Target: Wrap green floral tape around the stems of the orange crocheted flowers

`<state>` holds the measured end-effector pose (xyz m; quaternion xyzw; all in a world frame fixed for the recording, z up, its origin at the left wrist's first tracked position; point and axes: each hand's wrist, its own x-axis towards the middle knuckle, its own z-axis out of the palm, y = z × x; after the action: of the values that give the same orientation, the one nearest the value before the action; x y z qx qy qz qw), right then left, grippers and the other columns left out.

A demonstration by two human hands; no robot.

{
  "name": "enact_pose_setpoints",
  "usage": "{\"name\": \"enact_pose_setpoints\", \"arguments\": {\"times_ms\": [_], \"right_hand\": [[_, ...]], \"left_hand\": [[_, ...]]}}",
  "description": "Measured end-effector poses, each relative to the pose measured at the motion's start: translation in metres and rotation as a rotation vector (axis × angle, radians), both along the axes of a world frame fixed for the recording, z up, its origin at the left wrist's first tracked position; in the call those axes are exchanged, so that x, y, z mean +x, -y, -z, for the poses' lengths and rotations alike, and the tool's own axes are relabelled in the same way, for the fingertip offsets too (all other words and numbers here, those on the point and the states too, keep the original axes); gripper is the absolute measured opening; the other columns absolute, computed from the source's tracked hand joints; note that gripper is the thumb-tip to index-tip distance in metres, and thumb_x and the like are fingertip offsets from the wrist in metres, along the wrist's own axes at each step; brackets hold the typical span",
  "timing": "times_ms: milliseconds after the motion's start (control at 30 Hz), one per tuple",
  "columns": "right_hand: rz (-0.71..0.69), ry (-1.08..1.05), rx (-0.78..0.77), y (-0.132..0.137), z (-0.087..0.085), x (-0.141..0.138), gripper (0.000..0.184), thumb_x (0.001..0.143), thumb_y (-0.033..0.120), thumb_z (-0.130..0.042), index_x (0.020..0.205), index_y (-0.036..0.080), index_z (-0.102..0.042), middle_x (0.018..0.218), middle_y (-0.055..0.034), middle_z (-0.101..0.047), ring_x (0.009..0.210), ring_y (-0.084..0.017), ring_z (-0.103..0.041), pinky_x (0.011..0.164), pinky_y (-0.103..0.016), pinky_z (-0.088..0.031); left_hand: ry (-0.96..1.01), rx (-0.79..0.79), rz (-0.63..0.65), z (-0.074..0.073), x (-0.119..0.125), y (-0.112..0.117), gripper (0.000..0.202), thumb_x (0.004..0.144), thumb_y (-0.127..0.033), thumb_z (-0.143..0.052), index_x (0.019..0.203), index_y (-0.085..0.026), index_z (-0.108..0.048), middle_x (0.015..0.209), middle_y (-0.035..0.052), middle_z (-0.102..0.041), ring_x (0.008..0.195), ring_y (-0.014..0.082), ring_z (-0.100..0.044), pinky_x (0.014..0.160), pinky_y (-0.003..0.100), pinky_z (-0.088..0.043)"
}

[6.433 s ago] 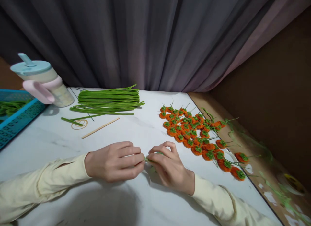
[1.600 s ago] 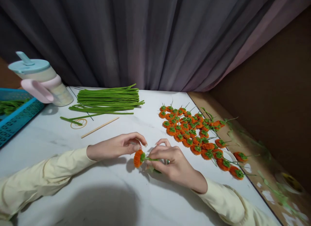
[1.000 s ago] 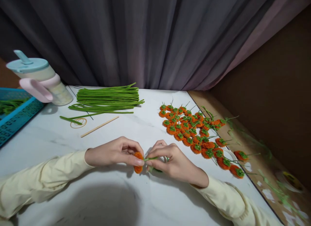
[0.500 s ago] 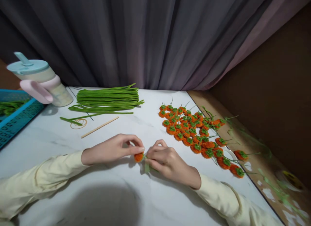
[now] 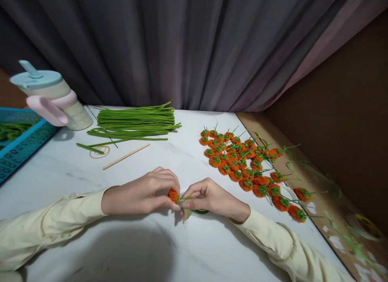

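Between the thumb and fingers of my left hand (image 5: 145, 191) is a small fuzzy orange pumpkin-like ornament (image 5: 173, 196), its green top facing right. My right hand (image 5: 214, 197) is closed in a pinch on a thin green strip (image 5: 187, 198) that runs to the ornament's top; whether it is tape or a stem I cannot tell. Both hands are close together, just above the table. Beneath the right hand shows part of a dark green ring-shaped thing (image 5: 201, 212), mostly hidden. Many similar orange ornaments (image 5: 233, 155) with green tops and thin stems lie to the right.
Behind the hands lie a bundle of green pipe cleaners (image 5: 136, 122), a wooden stick (image 5: 125, 156) and rubber bands (image 5: 101, 151). A tumbler with a pink handle (image 5: 45, 111) stands at the left, beside a blue basket (image 5: 27, 148). Paper scraps (image 5: 336, 242) lie at the right.
My left fingers have closed further round the ornament. My right hand has turned and opened its curled fingers into a pinch on the green strip. The view has shifted slightly.
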<state>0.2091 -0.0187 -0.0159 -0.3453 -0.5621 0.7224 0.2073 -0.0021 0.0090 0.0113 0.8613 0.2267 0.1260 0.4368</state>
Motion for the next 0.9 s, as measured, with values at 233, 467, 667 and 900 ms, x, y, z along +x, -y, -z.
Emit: {"name": "enact_pose_setpoints", "arguments": {"times_ms": [233,467,667,900], "right_hand": [[-0.025,0.26,0.766,0.0,0.002,0.004,0.016,0.088,0.023,-0.057,0.084,0.012,-0.069,0.074,-0.0048,-0.069,0.07,-0.012,-0.061,0.074,-0.027,-0.047],[-0.051,0.486,1.743,0.01,0.007,0.005,0.025,0.092,0.002,-0.036,0.094,-0.001,-0.061,0.08,-0.017,-0.068,0.087,-0.022,-0.06,0.07,-0.034,-0.039],[0.0,0.352,1.316,0.0,0.006,0.0,0.018,0.094,0.016,-0.046,0.086,0.012,-0.062,0.084,-0.0058,-0.07,0.084,-0.013,-0.063,0.076,-0.032,-0.034],[0.049,0.215,0.739,-0.013,0.006,-0.011,0.01,0.082,0.02,-0.063,0.076,0.016,-0.07,0.075,-0.0015,-0.071,0.076,-0.013,-0.063,0.079,-0.028,-0.04]], "left_hand": [[-0.077,-0.627,-0.189,0.005,0.003,-0.004,0.028,0.08,-0.042,-0.062,0.082,-0.013,-0.061,0.076,0.0036,-0.064,0.069,0.015,-0.055,0.065,0.024,-0.04],[0.054,-1.131,-0.304,0.024,0.006,-0.009,0.035,0.064,-0.043,-0.074,0.061,-0.012,-0.059,0.06,0.0001,-0.054,0.059,0.0112,-0.044,0.06,0.023,-0.035],[-0.129,-0.449,-0.272,0.005,0.001,-0.012,0.032,0.079,-0.046,-0.06,0.092,-0.017,-0.06,0.086,0.0038,-0.061,0.082,0.0189,-0.052,0.073,0.028,-0.039],[-0.201,0.458,-0.131,-0.011,-0.003,0.012,0.01,0.089,-0.02,-0.049,0.083,-0.017,-0.056,0.084,0.0026,-0.059,0.097,0.0202,-0.051,0.087,0.033,-0.032]]}}
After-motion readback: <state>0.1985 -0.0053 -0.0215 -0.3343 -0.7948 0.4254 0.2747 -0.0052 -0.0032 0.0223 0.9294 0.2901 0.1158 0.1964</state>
